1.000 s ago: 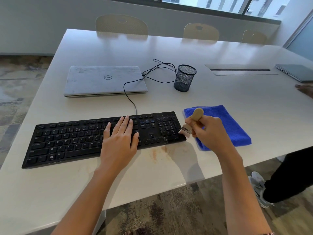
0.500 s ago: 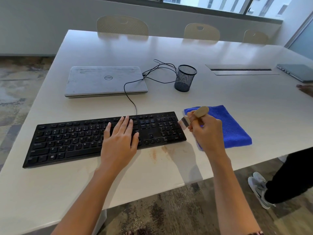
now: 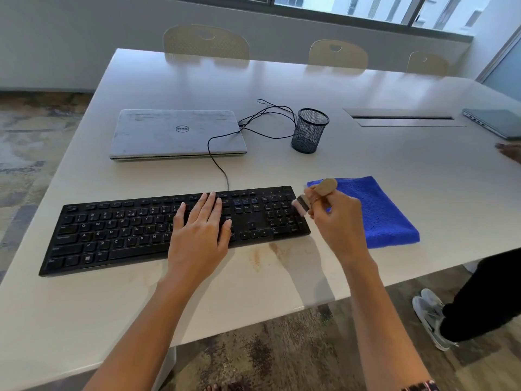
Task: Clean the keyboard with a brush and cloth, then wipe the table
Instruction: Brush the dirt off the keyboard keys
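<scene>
A black keyboard [image 3: 118, 232] lies across the near part of the white table [image 3: 282, 277]. My left hand [image 3: 198, 235] rests flat on its middle keys, fingers straight. My right hand [image 3: 337, 218] grips a small wooden-handled brush [image 3: 324, 187]; its bristle end points left over the number pad at the keyboard's right end. A folded blue cloth [image 3: 386, 213] lies on the table just right of the keyboard, partly behind my right hand.
A closed grey laptop [image 3: 177, 134] and a black mesh pen cup [image 3: 308, 131] stand behind the keyboard, with its cable looping between them. Brownish stains [image 3: 262, 255] mark the table by the keyboard's front edge. Another person's hand [image 3: 510, 150] and legs [image 3: 485, 300] are at the right.
My right hand has lifted the brush away from the front right corner of the keyboard toward its upper right keys. My left hand has stayed where it was.
</scene>
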The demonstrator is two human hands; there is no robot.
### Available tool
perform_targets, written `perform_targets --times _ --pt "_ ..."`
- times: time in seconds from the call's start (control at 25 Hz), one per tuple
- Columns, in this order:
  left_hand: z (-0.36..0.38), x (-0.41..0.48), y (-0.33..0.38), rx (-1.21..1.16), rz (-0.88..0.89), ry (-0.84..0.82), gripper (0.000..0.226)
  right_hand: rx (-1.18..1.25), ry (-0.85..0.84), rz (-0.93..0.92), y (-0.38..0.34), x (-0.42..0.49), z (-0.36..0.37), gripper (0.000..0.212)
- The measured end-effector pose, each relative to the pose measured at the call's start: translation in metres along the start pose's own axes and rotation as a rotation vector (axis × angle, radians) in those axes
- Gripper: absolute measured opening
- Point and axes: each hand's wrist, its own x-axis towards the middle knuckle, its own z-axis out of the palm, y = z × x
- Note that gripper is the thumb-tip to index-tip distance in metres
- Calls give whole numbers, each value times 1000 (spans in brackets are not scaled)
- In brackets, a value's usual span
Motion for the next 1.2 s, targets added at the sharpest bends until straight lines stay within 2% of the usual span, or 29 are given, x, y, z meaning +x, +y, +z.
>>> perform_targets --times 0.08,0.2,0.32,0.44,0.52,0.68,0.76,0.88,0.96,1.08,1.2 --pt "0 0 0 1 1 -4 59 -11 -63 -22 -3 -4 8 35" --pt "0 0 0 4 2 -6 59 117 -173 -70 -8 -11 21 26" --pt "0 0 0 0 5 -6 59 153 -39 18 -5 -3 10 24" --pt "1 0 0 -5 3 -1 59 -39 45 40 1 1 3 33" --pt "1 0 0 -6 7 0 59 -75 31 12 -1 -4 12 38" --pt "1 1 0 -7 5 4 58 79 -98 -84 -9 -13 33 36" --pt "0 0 0 -3 3 3 59 118 -29 -29 -6 -5 27 39" --pt "1 1 0 -5 0 4 58 -15 108 -7 -5 2 15 37" --pt "1 1 0 -6 2 2 58 -56 70 -48 -8 -2 21 40" --pt "0 1 -1 -3 1 0 58 35 -56 -93 -9 -8 33 41" --pt "0 1 0 -6 3 2 58 45 83 -23 -2 2 20 40"
